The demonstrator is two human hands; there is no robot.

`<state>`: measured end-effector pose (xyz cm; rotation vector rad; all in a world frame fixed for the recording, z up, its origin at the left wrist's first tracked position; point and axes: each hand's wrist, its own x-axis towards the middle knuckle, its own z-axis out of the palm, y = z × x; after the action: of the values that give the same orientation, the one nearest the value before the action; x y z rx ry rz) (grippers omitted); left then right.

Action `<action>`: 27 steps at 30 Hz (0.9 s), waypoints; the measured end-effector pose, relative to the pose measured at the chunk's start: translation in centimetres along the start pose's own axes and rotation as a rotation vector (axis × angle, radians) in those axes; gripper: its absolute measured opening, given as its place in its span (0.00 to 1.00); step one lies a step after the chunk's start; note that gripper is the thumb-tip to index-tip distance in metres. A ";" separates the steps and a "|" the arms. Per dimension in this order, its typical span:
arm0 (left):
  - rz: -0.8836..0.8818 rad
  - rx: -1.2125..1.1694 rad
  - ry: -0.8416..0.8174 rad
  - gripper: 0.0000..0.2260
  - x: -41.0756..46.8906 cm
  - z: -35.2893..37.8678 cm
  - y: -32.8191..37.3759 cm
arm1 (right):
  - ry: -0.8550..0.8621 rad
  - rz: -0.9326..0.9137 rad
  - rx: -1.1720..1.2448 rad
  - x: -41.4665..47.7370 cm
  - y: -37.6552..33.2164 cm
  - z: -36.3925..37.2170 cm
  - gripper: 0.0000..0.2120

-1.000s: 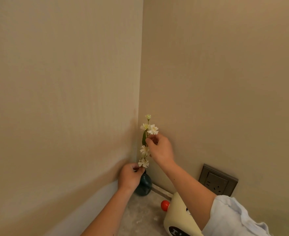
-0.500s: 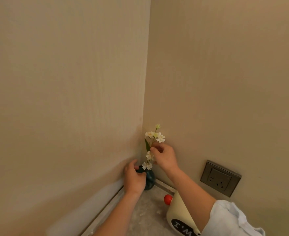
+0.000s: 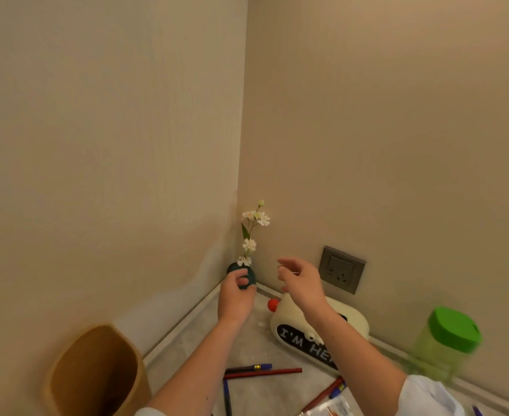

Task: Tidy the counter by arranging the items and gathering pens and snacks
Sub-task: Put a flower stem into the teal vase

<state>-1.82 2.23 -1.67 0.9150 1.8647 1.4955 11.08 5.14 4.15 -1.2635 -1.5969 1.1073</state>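
A small dark green vase (image 3: 248, 273) stands in the counter's far corner with a sprig of white flowers (image 3: 251, 232) upright in it. My left hand (image 3: 234, 298) is wrapped around the vase's front. My right hand (image 3: 299, 280) hovers just right of the flowers with fingers apart, holding nothing. Several pens (image 3: 262, 372) lie loose on the marble counter (image 3: 187, 352) near me. A snack packet (image 3: 329, 406) shows at the bottom edge, partly cut off.
A cream clock-like gadget (image 3: 355, 321) with a red knob (image 3: 273, 304) and black face sits under my right forearm. A wooden holder (image 3: 97, 373) stands at the left, a green-lidded jar (image 3: 445, 340) at the right. A wall socket (image 3: 341, 270) is behind.
My right hand has let go of the flower stem and drawn back to the right. The view has tilted down, showing the pens, holder and jar.
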 end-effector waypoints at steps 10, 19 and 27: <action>0.008 -0.026 -0.124 0.12 -8.5 1.9 0.3 | 0.083 0.028 -0.009 -8.1 3.8 -4.7 0.11; -0.003 0.031 -0.231 0.12 -14.6 3.8 -1.1 | 0.066 0.070 -0.020 -13.2 7.0 -8.0 0.11; -0.002 0.084 -0.252 0.10 -19.9 4.8 -2.9 | 0.055 0.119 -0.038 -17.6 10.3 -10.8 0.11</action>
<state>13.43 -11.31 -5.12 1.0861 1.7538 1.2440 27.31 -9.25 -3.66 -1.4178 -1.5250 1.1090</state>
